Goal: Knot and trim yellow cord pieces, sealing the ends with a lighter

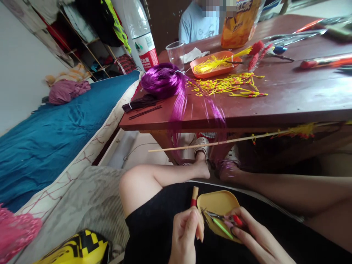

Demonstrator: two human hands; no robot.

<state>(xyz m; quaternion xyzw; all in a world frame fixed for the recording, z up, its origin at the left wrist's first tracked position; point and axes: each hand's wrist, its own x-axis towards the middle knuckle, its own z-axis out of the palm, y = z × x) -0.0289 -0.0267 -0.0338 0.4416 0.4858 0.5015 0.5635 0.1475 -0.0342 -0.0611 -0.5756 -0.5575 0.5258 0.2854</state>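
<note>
My left hand [183, 229] is closed in a fist over my lap, and a short tan stick with a red band [195, 194] stands up out of it. To its right, my right hand [251, 233] has its fingers closed round the red and pink handles of small scissors [235, 220], whose blades point left toward the left fist. Under the scissors a yellow tray [218, 198] rests on my dark clothing. A bright green slim piece [222, 228] lies in the tray, partly hidden near the right hand. Small dark bits show by the blade tips.
A thin wooden stick [198, 146] with yellow threads reaches across before the table [280, 106]. On the table lie a purple fibre coil [162, 80], yellow-red strings [233, 86] and an orange tray [202, 75]. A person [199, 24] sits opposite; a bed [68, 121] is left.
</note>
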